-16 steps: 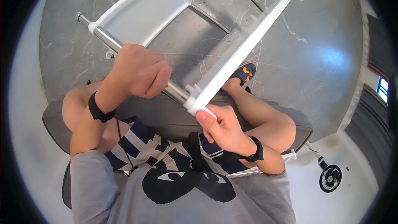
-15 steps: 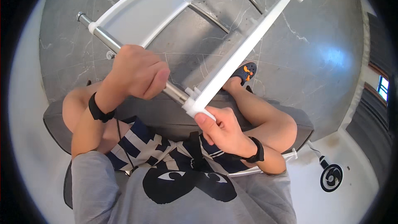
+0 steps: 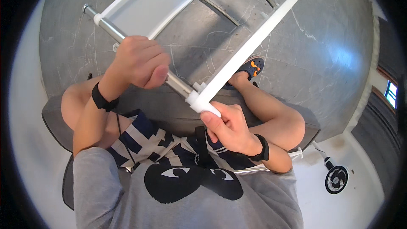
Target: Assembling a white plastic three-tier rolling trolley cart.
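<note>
My left hand (image 3: 142, 62) is closed in a fist around a shiny metal tube (image 3: 111, 29), which runs slantwise from the upper left down to a white plastic corner piece (image 3: 199, 101). Pinched between the thumb and fingers of my right hand (image 3: 231, 128) is the end of that corner piece. From it a long white bar (image 3: 252, 46) stretches away to the upper right, ending in a short crosspiece. The tube's far part passes through a white fitting on the rim of a white curved panel (image 3: 163, 4). My left palm hides the tube's middle.
Thin metal rods (image 3: 218, 9) lie beyond the bar, over the grey marbled floor (image 3: 322, 72). I sit on a dark grey padded seat (image 3: 178, 110), with a clog (image 3: 253, 68) on my foot. A small black fan (image 3: 337, 180) is at the lower right.
Both hands, with the tube and white bar, have shifted slightly away from me. Each hand keeps its grip.
</note>
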Motion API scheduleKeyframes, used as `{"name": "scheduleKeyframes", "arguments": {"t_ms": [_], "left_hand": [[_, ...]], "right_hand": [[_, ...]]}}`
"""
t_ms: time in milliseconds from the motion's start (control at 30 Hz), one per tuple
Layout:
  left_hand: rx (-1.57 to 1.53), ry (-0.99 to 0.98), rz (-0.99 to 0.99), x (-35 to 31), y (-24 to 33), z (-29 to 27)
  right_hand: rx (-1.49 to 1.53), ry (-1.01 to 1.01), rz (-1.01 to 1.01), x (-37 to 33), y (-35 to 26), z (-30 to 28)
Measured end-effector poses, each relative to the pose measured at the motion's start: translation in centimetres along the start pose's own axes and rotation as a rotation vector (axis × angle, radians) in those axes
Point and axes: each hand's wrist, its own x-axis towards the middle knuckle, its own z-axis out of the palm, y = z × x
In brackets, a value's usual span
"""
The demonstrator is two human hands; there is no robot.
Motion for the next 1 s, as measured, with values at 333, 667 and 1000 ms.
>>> {"name": "scheduleKeyframes", "arguments": {"t_ms": [333,667,1000], "left_hand": [[0.070,0.066,-0.052,1.2,0.0,0.5],[0.134,-0.173,-0.243,3.3,2.7,-2.6],[-0.102,-0.332,-0.175,2.2,5.2,-2.6]], "right_hand": [[-1.246,0.483,-0.594,3.4,-4.5,1.6],[-1.275,0.287,-0.566,4.0,-4.9,-1.6],[-1.146,0.066,-0.471,1.0,-3.3,-1.5]]}}
